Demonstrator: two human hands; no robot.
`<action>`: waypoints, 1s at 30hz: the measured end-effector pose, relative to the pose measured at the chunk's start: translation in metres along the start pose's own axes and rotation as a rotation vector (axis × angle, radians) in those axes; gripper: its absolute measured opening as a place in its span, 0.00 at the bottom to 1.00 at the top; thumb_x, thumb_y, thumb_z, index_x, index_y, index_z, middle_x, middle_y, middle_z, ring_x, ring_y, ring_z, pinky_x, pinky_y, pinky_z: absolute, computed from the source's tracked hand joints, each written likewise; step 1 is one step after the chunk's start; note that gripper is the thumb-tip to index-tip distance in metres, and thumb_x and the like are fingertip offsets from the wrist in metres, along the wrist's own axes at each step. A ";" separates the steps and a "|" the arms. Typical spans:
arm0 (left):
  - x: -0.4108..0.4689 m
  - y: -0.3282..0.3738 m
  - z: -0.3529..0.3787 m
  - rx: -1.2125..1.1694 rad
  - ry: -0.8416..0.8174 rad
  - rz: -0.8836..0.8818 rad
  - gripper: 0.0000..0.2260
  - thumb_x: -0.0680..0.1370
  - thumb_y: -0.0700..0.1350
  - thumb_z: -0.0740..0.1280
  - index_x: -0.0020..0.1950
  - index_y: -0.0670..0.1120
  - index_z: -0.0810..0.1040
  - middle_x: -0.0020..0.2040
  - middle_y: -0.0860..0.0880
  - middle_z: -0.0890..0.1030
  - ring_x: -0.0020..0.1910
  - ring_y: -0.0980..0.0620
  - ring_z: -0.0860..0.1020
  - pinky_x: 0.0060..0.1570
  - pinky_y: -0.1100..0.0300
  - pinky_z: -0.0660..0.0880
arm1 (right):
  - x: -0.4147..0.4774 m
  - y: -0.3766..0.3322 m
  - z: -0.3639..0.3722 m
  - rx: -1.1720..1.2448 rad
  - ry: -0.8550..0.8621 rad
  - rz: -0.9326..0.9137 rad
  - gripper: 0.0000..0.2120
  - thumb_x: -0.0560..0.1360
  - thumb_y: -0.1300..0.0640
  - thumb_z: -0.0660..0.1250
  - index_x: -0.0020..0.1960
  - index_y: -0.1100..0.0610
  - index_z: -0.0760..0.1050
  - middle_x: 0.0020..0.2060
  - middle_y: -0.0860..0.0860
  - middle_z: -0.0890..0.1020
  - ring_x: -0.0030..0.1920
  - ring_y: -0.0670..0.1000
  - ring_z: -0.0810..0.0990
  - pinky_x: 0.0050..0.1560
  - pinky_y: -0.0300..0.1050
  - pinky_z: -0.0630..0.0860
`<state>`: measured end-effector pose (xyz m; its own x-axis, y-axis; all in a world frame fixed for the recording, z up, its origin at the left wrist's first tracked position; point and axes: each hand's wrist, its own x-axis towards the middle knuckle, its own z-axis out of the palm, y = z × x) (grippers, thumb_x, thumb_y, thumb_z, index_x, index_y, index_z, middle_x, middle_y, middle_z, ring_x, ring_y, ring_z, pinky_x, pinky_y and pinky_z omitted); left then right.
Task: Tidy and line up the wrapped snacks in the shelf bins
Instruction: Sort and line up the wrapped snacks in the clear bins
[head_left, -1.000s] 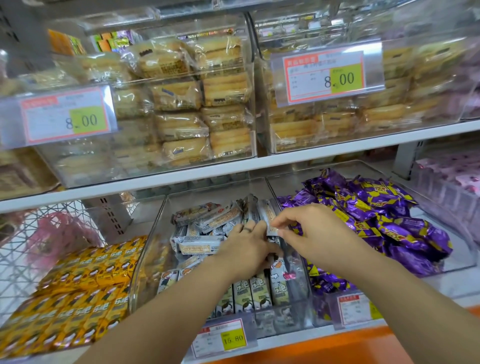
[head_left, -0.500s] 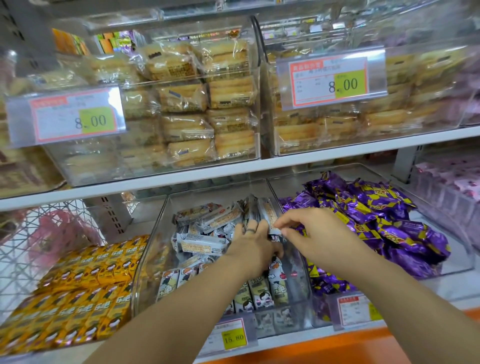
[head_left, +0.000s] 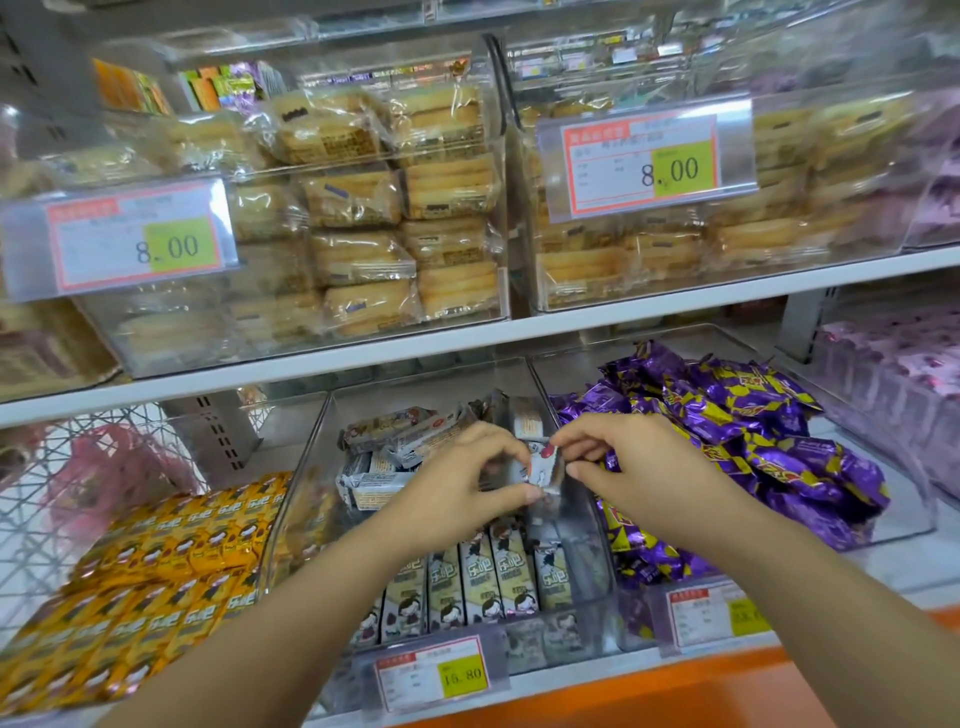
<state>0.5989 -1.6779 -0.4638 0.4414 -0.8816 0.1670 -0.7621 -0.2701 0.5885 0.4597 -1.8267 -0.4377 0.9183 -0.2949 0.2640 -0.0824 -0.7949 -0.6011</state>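
A clear middle bin on the lower shelf holds grey-and-cream wrapped snack bars. Several stand lined up in a front row; others lie jumbled at the back. Both hands are over this bin. My left hand and my right hand pinch one small silver-wrapped snack between them, lifted above the row near the bin's right wall.
Purple-wrapped candies fill the bin to the right. Yellow-orange snack packs lie in rows to the left. Clear bins of wrapped cakes sit on the shelf above, its edge close over the hands. Price tags hang at the front.
Both hands have lifted slightly and drawn a silver-wrapped snack up out of the pile; it is now pinched between them above the front row.
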 end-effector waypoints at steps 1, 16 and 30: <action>0.000 0.004 0.002 -0.064 0.006 -0.017 0.09 0.74 0.53 0.70 0.51 0.53 0.77 0.53 0.55 0.73 0.49 0.58 0.74 0.54 0.63 0.71 | 0.000 0.000 0.000 0.008 0.012 0.006 0.11 0.74 0.61 0.67 0.53 0.48 0.79 0.44 0.43 0.82 0.46 0.38 0.78 0.51 0.33 0.73; 0.018 0.009 0.028 -0.006 0.033 -0.292 0.13 0.75 0.54 0.68 0.53 0.50 0.69 0.38 0.51 0.78 0.27 0.56 0.73 0.28 0.65 0.68 | -0.002 0.002 -0.005 -0.005 0.015 0.015 0.10 0.76 0.57 0.66 0.55 0.49 0.79 0.47 0.43 0.82 0.48 0.38 0.77 0.53 0.35 0.74; 0.012 -0.002 0.006 0.296 0.027 -0.285 0.09 0.78 0.53 0.66 0.56 0.53 0.76 0.46 0.56 0.78 0.45 0.53 0.77 0.45 0.57 0.76 | 0.000 0.001 0.000 -0.010 0.024 0.001 0.09 0.75 0.58 0.66 0.54 0.50 0.79 0.45 0.42 0.82 0.46 0.38 0.77 0.53 0.37 0.74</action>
<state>0.6025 -1.6899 -0.4672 0.6637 -0.7461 0.0533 -0.7093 -0.6051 0.3615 0.4596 -1.8274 -0.4388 0.9087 -0.3083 0.2813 -0.0874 -0.7996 -0.5941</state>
